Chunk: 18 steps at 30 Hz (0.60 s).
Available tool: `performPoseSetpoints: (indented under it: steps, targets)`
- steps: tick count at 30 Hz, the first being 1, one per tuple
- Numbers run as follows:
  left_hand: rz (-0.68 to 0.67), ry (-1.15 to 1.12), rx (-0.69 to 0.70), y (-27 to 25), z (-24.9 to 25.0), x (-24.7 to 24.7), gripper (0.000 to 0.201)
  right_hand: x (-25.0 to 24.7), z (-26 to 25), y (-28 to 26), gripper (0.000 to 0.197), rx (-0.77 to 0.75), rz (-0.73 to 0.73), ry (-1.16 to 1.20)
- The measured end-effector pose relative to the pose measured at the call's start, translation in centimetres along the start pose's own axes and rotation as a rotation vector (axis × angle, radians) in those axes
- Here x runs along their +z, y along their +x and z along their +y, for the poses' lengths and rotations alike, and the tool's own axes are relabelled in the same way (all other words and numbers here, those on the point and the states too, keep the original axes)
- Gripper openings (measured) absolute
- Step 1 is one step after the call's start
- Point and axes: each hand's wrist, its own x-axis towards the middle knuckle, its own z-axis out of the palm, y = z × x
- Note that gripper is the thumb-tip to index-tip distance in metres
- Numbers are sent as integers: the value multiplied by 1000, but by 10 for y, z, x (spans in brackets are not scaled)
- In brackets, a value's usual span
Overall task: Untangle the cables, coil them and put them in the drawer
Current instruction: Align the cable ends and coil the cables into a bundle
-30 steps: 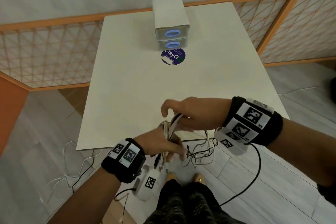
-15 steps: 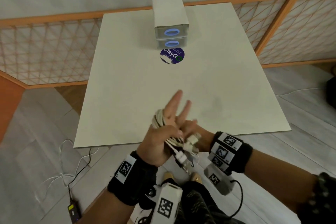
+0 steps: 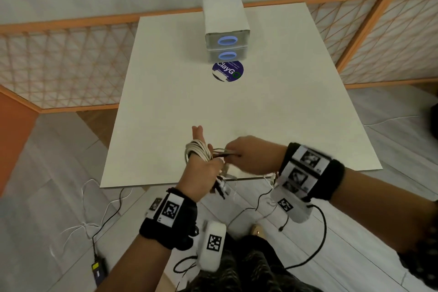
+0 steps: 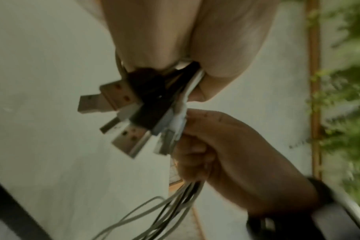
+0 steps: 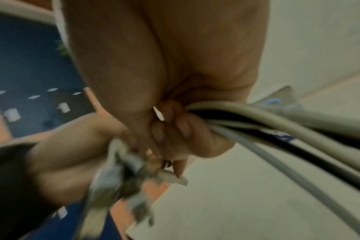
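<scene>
Cables (image 3: 198, 152) bunched as one bundle, white and black, exact count unclear. Coiled in loops around extended fingers (image 3: 197, 131) of left hand (image 3: 201, 170), over near desk (image 3: 237, 114) edge. Strands stretched sideways into right hand (image 3: 251, 156), fist closed on them. Four or so USB plugs (image 4: 123, 120) fanned below left thumb. Two stacked drawers (image 3: 226, 48) far behind, fronts closed.

Soft, even indoor light and only faint shadows on the matte white rectangular tabletop (image 3: 237, 106). The head view bows straight lines at its edges. Both wrist views are dim and smeared; the metal USB plugs (image 4: 121, 123) below the fingertips (image 4: 216, 68) are sharpest, everything behind blurs.
</scene>
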Motion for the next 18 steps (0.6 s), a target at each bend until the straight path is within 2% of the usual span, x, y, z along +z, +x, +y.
performPoseSetpoints:
  steps: [3,5,7,10,12,14,15,16,18]
  targets:
    - [87,-224,-35,12,0,-6,76,14,-9,-5,27,-72,-6,-90]
    - [74,-205,1,13,-2,-5,76,11,-11,-9,26,-133,7,-135]
    - [-15,-118,15,12,-7,-4,76,8,-6,-10,24,-170,-52,-174]
    - [-192,-94,-144,16,-14,-10,68,11,-3,-15,20,-216,-179,-171]
    - [-363,68,-201,17,-18,-17,71,9,-4,-18,13,-253,-234,-110]
    - [-506,202,-219,17,-24,-21,72,1,-4,-18,16,-274,-256,-49]
    - [-555,231,-185,16,-23,-22,65,-3,-4,-18,16,-264,-262,-1]
    - [-593,248,-139,16,-20,-21,50,-5,-3,-18,18,-251,-260,53]
    - [-639,253,-131,17,-12,-16,4,-7,1,-18,29,-259,-225,114]
